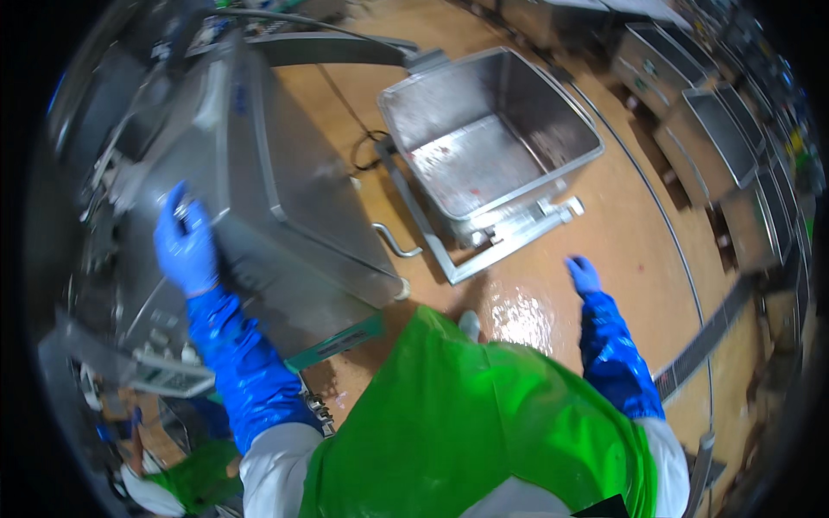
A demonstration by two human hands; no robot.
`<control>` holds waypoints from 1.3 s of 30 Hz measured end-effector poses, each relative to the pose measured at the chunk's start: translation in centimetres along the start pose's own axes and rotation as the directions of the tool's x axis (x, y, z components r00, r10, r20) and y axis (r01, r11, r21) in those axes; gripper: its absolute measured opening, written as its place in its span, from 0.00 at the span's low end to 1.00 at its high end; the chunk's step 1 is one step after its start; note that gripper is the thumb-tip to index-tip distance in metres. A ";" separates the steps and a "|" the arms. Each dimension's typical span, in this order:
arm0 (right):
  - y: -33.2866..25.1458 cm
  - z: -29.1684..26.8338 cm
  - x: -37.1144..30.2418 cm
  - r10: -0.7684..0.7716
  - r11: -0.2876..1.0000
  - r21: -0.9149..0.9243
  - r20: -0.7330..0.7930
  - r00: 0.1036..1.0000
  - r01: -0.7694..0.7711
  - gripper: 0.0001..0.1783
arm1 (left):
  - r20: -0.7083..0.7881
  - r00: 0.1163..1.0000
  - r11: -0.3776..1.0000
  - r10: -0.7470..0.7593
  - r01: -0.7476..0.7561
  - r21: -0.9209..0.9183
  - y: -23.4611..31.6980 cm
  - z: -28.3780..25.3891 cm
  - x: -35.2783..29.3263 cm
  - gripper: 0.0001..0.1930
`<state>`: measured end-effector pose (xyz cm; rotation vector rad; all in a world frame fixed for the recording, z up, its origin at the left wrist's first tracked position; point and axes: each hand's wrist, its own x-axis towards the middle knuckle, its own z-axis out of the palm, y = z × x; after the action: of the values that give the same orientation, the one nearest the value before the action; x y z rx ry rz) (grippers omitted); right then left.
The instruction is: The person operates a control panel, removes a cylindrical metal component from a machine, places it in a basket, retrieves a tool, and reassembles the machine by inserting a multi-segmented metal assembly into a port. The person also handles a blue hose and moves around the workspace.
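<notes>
My left hand (186,250), in a blue glove, is raised over the large steel machine (319,194) on the left. Its thumb and forefinger stand apart, with a shiny grey patch showing in the gap; whether the hand touches the steel I cannot tell. My right hand (585,274), gloved in blue too, hangs over the wet floor with loosely bent fingers and no object visible in it. Ahead of me stands a deep steel tub (471,147) in a metal frame (436,246). Small reddish bits lie on its bottom.
A curved handle (399,243) juts from the machine toward the tub. Several steel bins (708,142) line the right side. A hose (665,203) and a drain grate (704,332) cross the tan floor (617,220). Another person in a green apron (203,475) is at lower left.
</notes>
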<state>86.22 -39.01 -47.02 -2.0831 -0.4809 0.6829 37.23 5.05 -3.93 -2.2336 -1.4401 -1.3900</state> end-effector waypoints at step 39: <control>-1.2 -22.4 44.6 -0.297 0.895 -0.210 0.376 0.878 0.393 0.20 | -0.115 0.932 0.865 -0.343 0.361 0.347 17.7 11.2 -22.3 0.17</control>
<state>134.75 -27.23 -48.44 -2.0606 -1.1804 0.7896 55.42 -12.63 -21.10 -1.7558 -1.9766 -1.1286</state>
